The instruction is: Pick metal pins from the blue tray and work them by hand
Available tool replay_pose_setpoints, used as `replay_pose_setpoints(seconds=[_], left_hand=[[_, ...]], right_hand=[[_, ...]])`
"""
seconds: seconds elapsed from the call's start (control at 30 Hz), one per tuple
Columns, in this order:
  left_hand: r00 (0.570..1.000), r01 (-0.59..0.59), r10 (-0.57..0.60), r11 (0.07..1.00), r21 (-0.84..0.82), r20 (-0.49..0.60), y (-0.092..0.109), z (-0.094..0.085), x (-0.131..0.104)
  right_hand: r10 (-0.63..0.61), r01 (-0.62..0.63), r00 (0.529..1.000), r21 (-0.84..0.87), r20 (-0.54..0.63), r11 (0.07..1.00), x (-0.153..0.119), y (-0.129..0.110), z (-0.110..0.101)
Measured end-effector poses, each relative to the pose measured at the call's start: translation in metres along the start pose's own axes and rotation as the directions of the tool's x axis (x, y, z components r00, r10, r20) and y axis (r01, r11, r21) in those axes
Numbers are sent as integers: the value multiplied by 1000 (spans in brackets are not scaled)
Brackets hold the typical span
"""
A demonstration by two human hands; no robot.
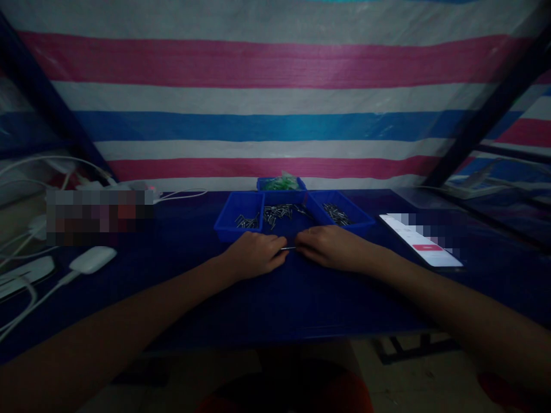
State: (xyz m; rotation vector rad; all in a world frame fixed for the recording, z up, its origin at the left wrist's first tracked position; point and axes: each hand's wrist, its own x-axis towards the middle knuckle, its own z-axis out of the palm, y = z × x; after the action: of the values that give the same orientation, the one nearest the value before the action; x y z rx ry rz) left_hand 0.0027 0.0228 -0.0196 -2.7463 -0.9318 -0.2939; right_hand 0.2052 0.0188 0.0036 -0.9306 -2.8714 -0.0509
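Note:
My left hand (257, 254) is closed in a pinch on one end of a thin metal rod (288, 248). The rod's other end is at the closed fingers of my right hand (329, 246). Both hands are low over the dark blue table, just in front of the bins. Behind my left hand is a blue bin (224, 221) with some small metal pieces (247, 222). Another blue bin (360, 215) behind my right hand holds several metal pieces (336, 214). Between the bins lies a loose pile of metal pieces (278, 211).
A third blue bin (282, 195) with green items in clear plastic is at the back. On the right lies a lit phone (424, 241). A white charger (92, 260) and cables are on the left. Striped sheeting (275, 126) hangs behind the table (301, 304).

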Motion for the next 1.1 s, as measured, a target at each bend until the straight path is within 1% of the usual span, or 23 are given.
replay_pose_setpoints(seconds=[0.13,0.47,0.8,1.1], left_hand=[[1000,-8,8,1000,10,4,0,0,-1],[1000,-17,17,1000,8,-4,-1,1,0],[1000,-6,6,1000,26,10,-1,2,-1],[1000,-4,4,999,33,0,0,0,0]], right_hand=[[47,-47,999,-15,-1,999,0,1,0],[99,-99,995,-41,-13,994,-1,1,2],[105,-105,994,-34,-7,994,-2,2,3],[121,-121,993,-61,-9,991,-1,1,2]])
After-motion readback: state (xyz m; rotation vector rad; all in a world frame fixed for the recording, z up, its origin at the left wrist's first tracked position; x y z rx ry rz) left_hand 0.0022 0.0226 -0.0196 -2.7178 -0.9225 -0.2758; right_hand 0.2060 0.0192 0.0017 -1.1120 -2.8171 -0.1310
